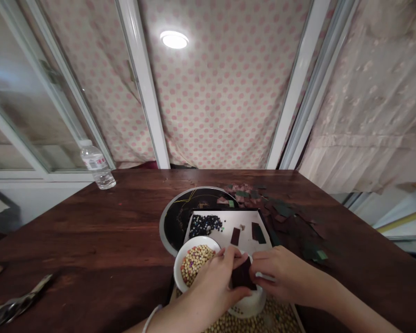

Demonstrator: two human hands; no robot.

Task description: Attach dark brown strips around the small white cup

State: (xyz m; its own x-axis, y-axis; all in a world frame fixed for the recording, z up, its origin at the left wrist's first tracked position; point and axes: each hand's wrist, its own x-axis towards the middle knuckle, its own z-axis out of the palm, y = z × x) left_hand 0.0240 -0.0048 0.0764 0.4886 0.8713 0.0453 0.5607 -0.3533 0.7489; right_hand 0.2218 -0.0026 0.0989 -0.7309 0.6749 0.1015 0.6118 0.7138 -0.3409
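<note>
My left hand [225,270] is closed, thumb and fingers gripping a dark brown rectangular piece [243,276] by its edges. At that piece's right edge, my right hand [272,273] is closed with its fingertips together. A slim pale stick-like thing [265,277] shows among the right fingers; its kind is unclear. Both hands are above a white bowl [247,306], whose inside they mostly hide. Just left of it is another white bowl [178,266] of cream, orange and purple beads [198,261], partly behind my left forearm.
A white tray [244,219] holds black beads [204,225] and dark rectangles [259,233]. Behind is a round black plate [175,222]. Dark scraps [284,210] lie right. A water bottle [99,166] stands far left, a metal tool [21,303] near left. Cream beads [273,319] lie below.
</note>
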